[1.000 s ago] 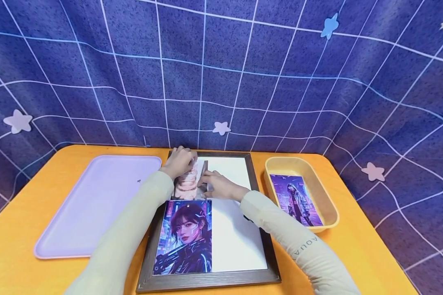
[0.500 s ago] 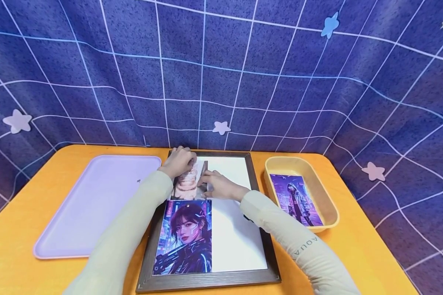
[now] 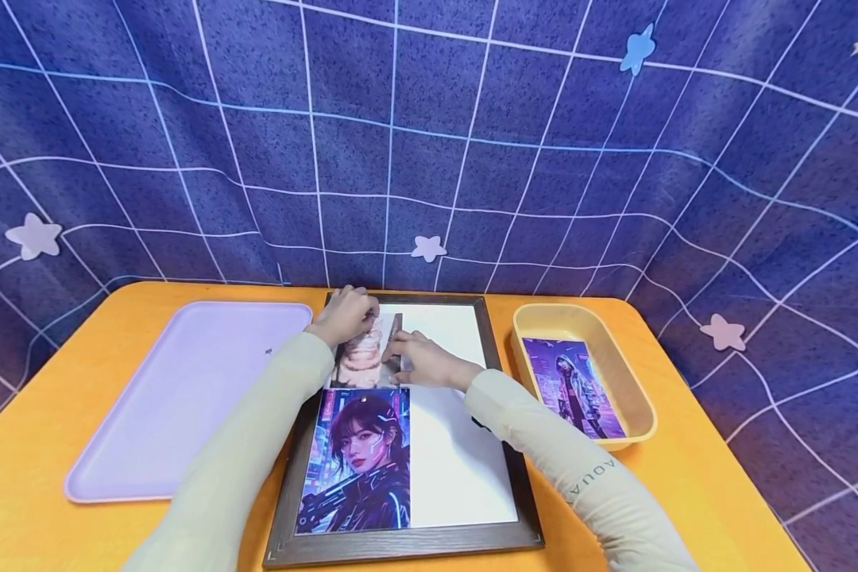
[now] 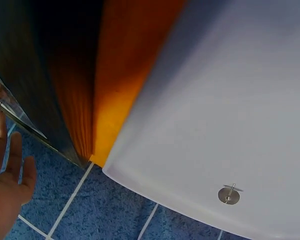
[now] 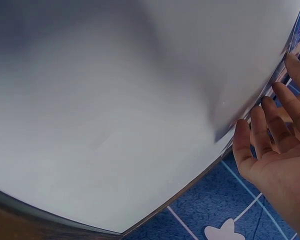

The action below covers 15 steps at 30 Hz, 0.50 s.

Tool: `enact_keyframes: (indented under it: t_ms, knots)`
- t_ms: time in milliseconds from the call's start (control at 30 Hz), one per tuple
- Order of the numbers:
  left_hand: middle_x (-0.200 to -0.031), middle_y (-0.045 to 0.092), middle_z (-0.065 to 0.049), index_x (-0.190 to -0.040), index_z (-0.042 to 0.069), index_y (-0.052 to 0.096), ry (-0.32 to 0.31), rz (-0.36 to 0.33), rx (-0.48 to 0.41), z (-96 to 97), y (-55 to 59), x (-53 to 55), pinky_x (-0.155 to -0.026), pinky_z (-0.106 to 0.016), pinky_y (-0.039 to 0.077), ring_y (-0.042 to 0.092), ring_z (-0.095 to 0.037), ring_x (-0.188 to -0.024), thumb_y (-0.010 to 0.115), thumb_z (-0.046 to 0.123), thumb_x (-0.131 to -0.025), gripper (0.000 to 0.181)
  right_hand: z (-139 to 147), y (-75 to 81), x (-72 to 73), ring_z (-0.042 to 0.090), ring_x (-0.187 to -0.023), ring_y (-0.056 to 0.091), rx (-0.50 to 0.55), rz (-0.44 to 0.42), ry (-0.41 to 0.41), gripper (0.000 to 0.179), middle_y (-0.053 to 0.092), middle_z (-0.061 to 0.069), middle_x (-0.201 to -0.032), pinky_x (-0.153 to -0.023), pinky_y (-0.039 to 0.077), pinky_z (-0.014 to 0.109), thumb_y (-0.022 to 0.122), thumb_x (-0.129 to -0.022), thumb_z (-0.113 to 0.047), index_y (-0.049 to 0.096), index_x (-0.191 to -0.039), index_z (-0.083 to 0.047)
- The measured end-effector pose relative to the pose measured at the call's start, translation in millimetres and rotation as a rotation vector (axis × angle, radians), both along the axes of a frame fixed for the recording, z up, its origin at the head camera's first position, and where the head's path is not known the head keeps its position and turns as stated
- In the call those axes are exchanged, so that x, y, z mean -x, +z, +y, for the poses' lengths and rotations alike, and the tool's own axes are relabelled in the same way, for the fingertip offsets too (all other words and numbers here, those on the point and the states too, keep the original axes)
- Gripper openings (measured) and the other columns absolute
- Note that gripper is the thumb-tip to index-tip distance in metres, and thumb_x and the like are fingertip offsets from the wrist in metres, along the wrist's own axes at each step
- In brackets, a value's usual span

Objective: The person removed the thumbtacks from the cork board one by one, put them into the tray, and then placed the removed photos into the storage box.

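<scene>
A pinkish picture print [image 3: 363, 365] lies in the upper left part of a dark picture frame [image 3: 400, 545], over its white backing [image 3: 465, 469]. My left hand [image 3: 347, 312] rests on the print's upper left side and hides that corner. The fingertips of my right hand [image 3: 434, 361] touch the print's right side, low down; its fingers extend to the print's edge in the right wrist view. Right below lies a second print [image 3: 361, 469], a purple and blue portrait, its top edge close against the pinkish one. Only part of the left hand [image 4: 7, 185] shows in the left wrist view.
A lilac tray [image 3: 200, 389] stands left of the frame, with a small metal piece [image 4: 229, 195] on it. On the right, a pale yellow bin [image 3: 631, 389] holds another print [image 3: 575, 385]. A blue gridded curtain [image 3: 429, 159] hangs behind the orange table [image 3: 701, 469].
Hardly anything differs. My left hand has shifted very slightly toward the lower left on the print, while the right hand stays in place.
</scene>
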<state>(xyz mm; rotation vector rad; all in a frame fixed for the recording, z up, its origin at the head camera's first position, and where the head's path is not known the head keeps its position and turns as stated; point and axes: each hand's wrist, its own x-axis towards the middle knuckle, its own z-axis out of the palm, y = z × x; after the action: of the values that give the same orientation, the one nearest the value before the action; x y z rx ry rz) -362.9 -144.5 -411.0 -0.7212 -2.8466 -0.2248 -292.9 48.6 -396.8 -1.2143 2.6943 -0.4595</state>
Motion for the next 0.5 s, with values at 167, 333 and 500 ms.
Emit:
enact_keyframes:
  t_ms: [167, 333, 500]
  knots:
    - [-0.095, 0.062, -0.007, -0.089, 0.014, 0.069, 0.004, -0.003, -0.001, 0.1, -0.5, 0.6, -0.081, -0.045, 0.037, 0.051, -0.031, -0.090, 0.067, 0.014, -0.078, 0.011, 0.4, 0.4, 0.5, 0.021, -0.105, 0.047, 0.000, -0.001, -0.001, 0.030, 0.053, 0.004, -0.121, -0.094, 0.038, 0.036, 0.067, -0.082, -0.019, 0.062, -0.111, -0.010]
    - [-0.096, 0.063, -0.007, -0.090, 0.014, 0.069, 0.011, -0.015, -0.007, 0.1, -0.3, 0.4, -0.081, -0.046, 0.036, 0.050, -0.031, -0.091, 0.066, 0.012, -0.079, 0.012, 0.5, -0.3, 0.8, 0.021, -0.104, 0.048, 0.001, 0.005, 0.004, 0.030, 0.054, 0.004, -0.120, -0.093, 0.038, 0.036, 0.067, -0.082, -0.019, 0.062, -0.111, -0.010]
    - [-0.094, 0.063, -0.007, -0.089, 0.014, 0.069, 0.011, -0.013, -0.009, -0.1, -0.3, 0.3, -0.079, -0.045, 0.036, 0.050, -0.031, -0.089, 0.066, 0.013, -0.079, 0.011, 0.9, -2.0, 1.2, 0.020, -0.103, 0.048, 0.007, 0.011, 0.010, 0.031, 0.054, 0.003, -0.118, -0.093, 0.038, 0.036, 0.067, -0.082, -0.019, 0.062, -0.110, -0.010]
